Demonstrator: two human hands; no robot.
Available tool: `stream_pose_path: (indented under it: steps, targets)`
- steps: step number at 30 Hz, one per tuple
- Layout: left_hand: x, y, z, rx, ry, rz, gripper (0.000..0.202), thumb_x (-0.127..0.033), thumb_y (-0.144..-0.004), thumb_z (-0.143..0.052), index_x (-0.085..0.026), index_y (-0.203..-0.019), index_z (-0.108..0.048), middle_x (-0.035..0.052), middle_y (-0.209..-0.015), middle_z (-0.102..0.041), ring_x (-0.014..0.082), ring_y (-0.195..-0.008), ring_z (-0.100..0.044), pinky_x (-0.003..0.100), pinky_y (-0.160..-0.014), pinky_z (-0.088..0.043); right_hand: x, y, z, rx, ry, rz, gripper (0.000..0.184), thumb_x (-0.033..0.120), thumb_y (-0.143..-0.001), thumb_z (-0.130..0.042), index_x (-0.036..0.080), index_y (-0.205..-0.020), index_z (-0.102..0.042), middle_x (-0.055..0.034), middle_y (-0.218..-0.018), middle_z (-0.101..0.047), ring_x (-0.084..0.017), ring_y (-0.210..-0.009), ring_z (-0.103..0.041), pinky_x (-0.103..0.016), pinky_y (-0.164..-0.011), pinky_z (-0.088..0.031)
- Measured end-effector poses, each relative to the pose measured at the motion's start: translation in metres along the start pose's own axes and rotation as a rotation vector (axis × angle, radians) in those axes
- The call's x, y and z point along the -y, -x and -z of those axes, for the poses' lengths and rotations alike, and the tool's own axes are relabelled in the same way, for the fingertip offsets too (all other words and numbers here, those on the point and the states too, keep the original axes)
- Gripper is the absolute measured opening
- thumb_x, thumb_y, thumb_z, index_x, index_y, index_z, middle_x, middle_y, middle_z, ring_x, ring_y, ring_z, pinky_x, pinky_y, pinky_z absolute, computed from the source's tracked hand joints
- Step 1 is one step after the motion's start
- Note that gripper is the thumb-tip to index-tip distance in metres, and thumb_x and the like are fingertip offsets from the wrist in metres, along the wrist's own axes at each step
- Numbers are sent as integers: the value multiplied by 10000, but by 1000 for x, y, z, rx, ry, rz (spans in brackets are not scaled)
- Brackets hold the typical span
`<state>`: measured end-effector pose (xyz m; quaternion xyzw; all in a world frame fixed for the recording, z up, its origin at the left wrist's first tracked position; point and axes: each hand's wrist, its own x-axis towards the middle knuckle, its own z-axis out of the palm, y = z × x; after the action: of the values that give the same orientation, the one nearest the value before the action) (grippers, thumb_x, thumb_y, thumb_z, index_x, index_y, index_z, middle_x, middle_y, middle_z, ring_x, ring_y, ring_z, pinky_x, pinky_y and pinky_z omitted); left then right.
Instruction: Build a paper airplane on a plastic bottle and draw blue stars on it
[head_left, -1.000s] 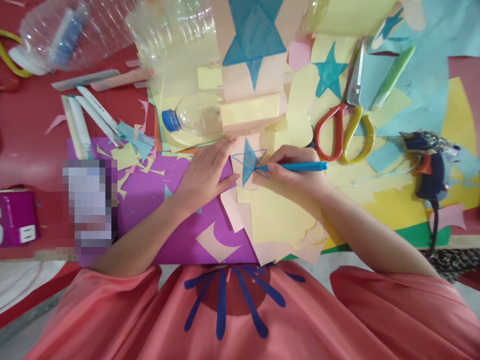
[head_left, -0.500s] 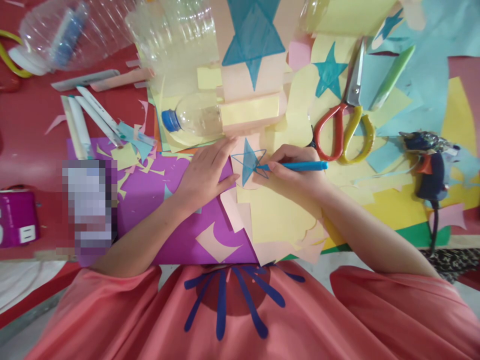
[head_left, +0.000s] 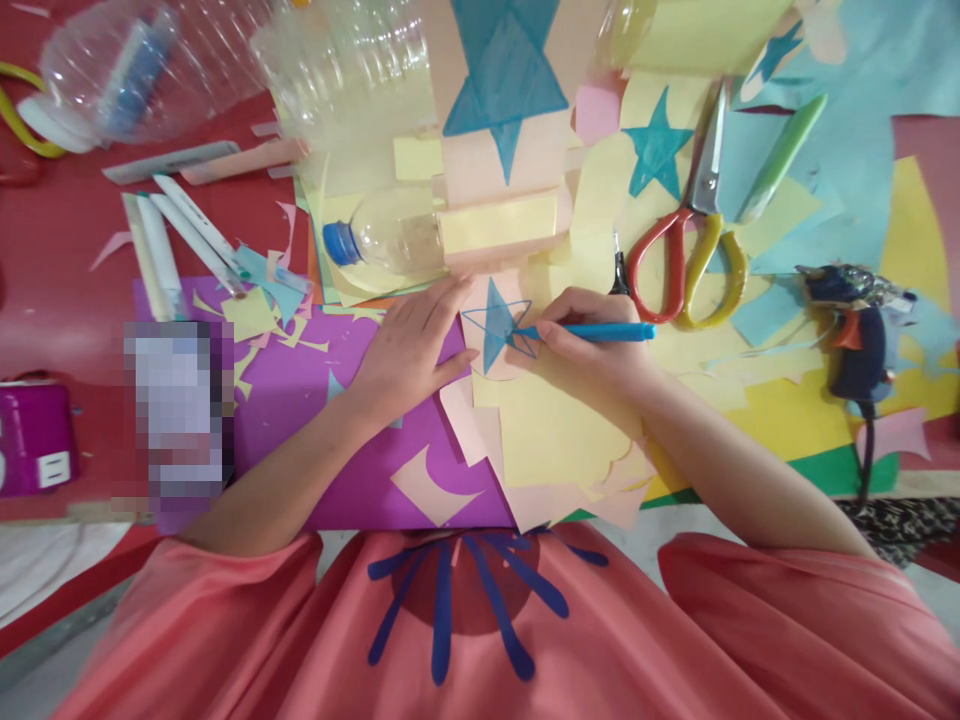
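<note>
My right hand (head_left: pixel 592 345) is closed on a blue marker (head_left: pixel 600 332) that lies nearly level, its tip touching the right side of a blue star (head_left: pixel 493 325) drawn on pale pink paper (head_left: pixel 480 400). The star's left half is coloured in. My left hand (head_left: pixel 409 350) lies flat with fingers stretched out, pressing the pink paper down just left of the star, over a purple sheet (head_left: pixel 330 400). Yellow paper (head_left: pixel 555 430) lies under my right wrist.
A clear bottle with a blue cap (head_left: pixel 390 235) wrapped in yellow and pink paper lies beyond the star. Red-and-yellow scissors (head_left: pixel 694 235) and a glue gun (head_left: pixel 859 330) sit to the right. Glue sticks (head_left: pixel 172 240), larger plastic bottles (head_left: pixel 135 65) and paper scraps lie to the left.
Almost nothing differs: the marker tip has shifted very slightly at the star's right side. My left hand has stayed in place.
</note>
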<state>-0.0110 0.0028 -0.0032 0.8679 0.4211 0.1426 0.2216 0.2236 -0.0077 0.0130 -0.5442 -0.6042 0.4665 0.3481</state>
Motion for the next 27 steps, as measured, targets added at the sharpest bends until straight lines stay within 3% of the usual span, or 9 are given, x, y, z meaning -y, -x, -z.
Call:
stream_pose_path:
  steps: [8,15,19,27]
  targets:
    - [1,0,0,14,14,17,638,-422,-950,-549,-219,-1501,-300,145,-1528,-445,291,-1418,-431,470,-1124,-395,1,-1,3,75,-11,-6,260,353,-745,-608,186,-564,-527,8,-566,-571,-77,-509,-426,-232,-473,-340]
    - [0,0,0,4,16,7,624,-382,-951,-544,-205,-1498,-304,150,-1525,-447,296,-1416,-433,470,-1124,-392,-3,1,3,-68,53,61,220,303,-791,-622,201,-602,-572,11,-556,-561,-103,-536,-486,-246,-493,-378]
    - [1,0,-1,10,3,14,628,-397,-954,-539,-219,-1504,-295,148,-1527,-446,294,-1414,-437,472,-1120,-395,-4,0,2,-15,49,52,272,373,-825,-632,202,-620,-579,13,-572,-570,-97,-529,-475,-246,-487,-364]
    - [2,1,-2,-15,11,-21,647,-394,-949,-556,-186,-1499,-289,169,-1521,-446,306,-1408,-442,470,-1120,-392,1,-1,3,22,33,5,265,353,-756,-599,183,-567,-525,20,-523,-535,-73,-502,-409,-230,-470,-311]
